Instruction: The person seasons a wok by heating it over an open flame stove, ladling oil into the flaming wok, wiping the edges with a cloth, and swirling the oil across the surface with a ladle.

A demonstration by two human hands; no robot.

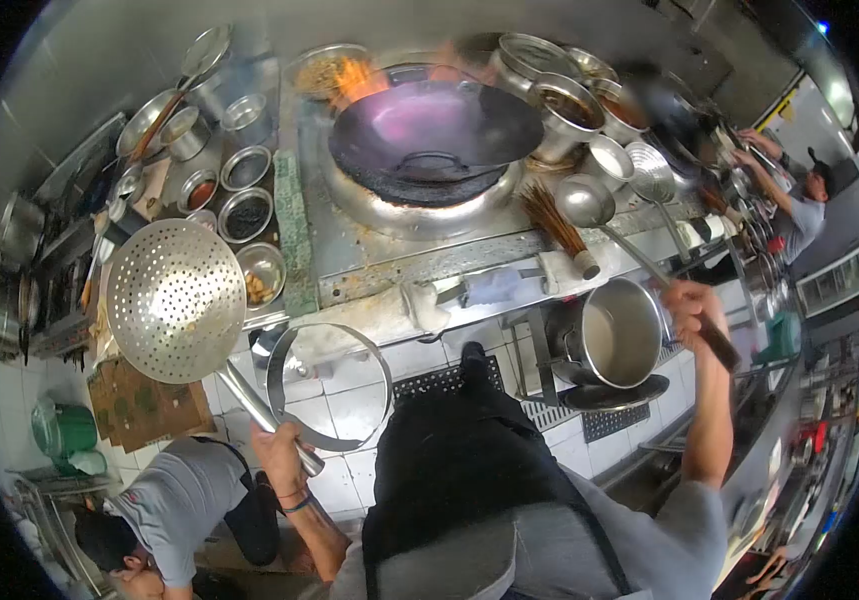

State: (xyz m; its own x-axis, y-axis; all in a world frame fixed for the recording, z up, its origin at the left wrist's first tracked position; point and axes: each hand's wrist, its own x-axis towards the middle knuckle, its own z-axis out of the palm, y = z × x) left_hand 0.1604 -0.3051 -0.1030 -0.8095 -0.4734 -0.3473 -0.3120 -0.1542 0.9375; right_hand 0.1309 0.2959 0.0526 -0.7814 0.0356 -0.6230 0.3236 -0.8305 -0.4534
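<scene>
My left hand (pixel 285 456) is closed round the metal handle of a large perforated skimmer (pixel 177 300), raised over the left side of the counter. In my right hand (pixel 691 308) is the handle of a ladle (pixel 585 201), whose bowl sits over the counter right of the stove. A black wok (pixel 436 130) rests tilted on the round burner (pixel 429 215), with orange flame (pixel 354 80) behind its left edge. Beside the ladle bowl lies a bamboo brush (pixel 561 232). A deep pot (pixel 617 335) of cloudy liquid stands below the counter edge.
Small bowls of seasonings (pixel 245 215) line the left counter. Metal pots (pixel 567 105) and a second skimmer (pixel 651 172) stand at the right. One person (pixel 184 500) bends low at the lower left; another person (pixel 804 205) is at the far right.
</scene>
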